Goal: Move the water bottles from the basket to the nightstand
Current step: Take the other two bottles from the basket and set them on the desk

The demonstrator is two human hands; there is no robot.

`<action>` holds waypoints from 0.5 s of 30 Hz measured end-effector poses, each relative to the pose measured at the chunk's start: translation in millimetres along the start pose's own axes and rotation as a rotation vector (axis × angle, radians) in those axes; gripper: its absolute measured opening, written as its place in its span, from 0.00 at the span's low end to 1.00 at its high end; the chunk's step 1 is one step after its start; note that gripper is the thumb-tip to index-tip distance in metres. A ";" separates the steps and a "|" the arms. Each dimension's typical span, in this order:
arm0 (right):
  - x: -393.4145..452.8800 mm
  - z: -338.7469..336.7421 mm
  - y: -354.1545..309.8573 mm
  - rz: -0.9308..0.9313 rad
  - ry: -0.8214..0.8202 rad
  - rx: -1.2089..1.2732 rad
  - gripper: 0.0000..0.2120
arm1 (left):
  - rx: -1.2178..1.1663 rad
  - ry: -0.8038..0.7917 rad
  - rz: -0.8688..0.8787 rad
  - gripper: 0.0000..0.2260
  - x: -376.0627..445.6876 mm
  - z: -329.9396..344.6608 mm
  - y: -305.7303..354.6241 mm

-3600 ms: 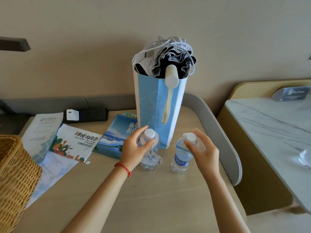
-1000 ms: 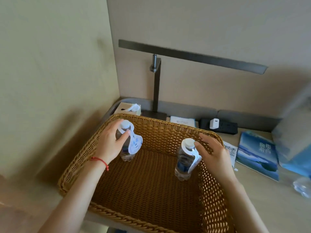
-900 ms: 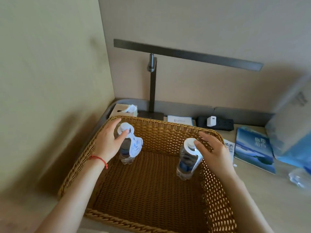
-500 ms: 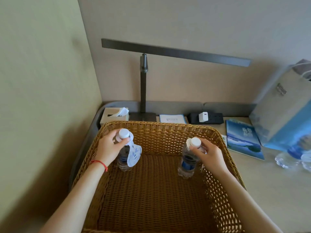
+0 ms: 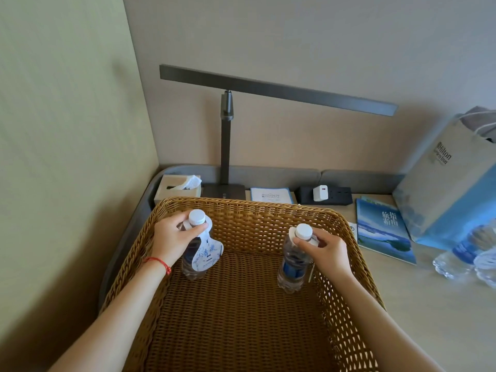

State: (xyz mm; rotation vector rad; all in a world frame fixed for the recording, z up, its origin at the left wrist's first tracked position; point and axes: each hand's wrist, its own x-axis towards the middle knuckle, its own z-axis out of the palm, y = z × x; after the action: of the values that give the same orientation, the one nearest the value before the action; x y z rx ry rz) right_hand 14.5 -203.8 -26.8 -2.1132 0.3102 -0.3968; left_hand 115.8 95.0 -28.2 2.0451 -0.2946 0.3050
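Head view: your left hand [image 5: 171, 238] grips the neck of the left bottle [image 5: 194, 253], which carries a hanging paper tag. Your right hand [image 5: 326, 251] pinches the right bottle [image 5: 294, 260] below its white cap. Both bottles stand upright inside the wicker basket [image 5: 241, 318].

the basket [image 5: 268, 218] is woven wicker, honey-brown and rough, with a braided rim and an open-weave floor. the two bottles inside it, left bottle [image 5: 192, 260] and right bottle [image 5: 292, 264], are clear, glossy plastic with matt white ribbed caps; a smooth paper tag [image 5: 208, 255] hangs on the left one. the nightstand [image 5: 429, 312] top looks like pale, matt wood. the lamp [image 5: 276, 88] is dark brushed metal. the bag [image 5: 451, 189] is smooth paper with cord handles. the booklet [image 5: 381, 232] has a glossy cover. the tissue box [image 5: 177, 187] looks matt, with soft tissue showing.
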 end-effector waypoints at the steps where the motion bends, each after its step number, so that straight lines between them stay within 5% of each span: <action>1: -0.1 0.8 -0.8 -0.003 0.011 -0.001 0.19 | 0.003 0.010 0.008 0.12 -0.7 1.0 1.5; 15: -12.9 -2.1 -19.5 0.017 0.097 0.076 0.08 | -0.045 0.021 0.091 0.05 -11.9 2.8 37.0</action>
State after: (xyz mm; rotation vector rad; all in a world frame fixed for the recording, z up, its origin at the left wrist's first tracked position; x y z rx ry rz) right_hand 3.2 -190.3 -11.3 -2.0193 0.3638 -0.4946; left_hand 92.6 76.3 -3.1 1.9869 -0.3795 0.3723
